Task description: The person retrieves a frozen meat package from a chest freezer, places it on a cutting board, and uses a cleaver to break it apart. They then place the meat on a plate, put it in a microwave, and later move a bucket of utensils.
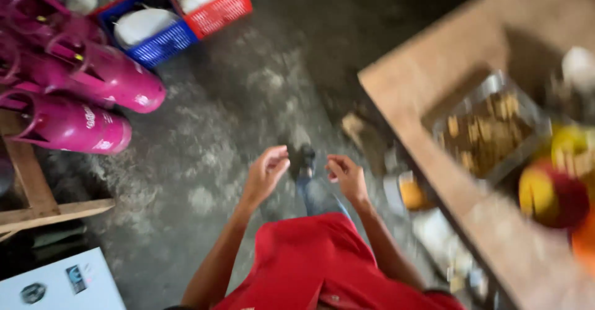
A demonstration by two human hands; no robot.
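I look down my red shirt (322,260) at a grey concrete floor (248,99). My left hand (268,172) hangs in front of me with its fingers loosely curled and nothing in it. My right hand (346,175) is a short way to its right, also loosely curled and holding nothing. Between the two hands my dark shoe (305,160) and blue trouser leg (317,195) show on the floor. The picture is blurred by motion.
A brown wooden table (434,56) fills the right side, bearing a metal tray of brownish food (486,130) and red and yellow containers (551,192). Pink gas cylinders (87,99) lie at left. Blue (155,40) and red baskets (217,9) stand behind them. A wooden frame (37,198) is at lower left.
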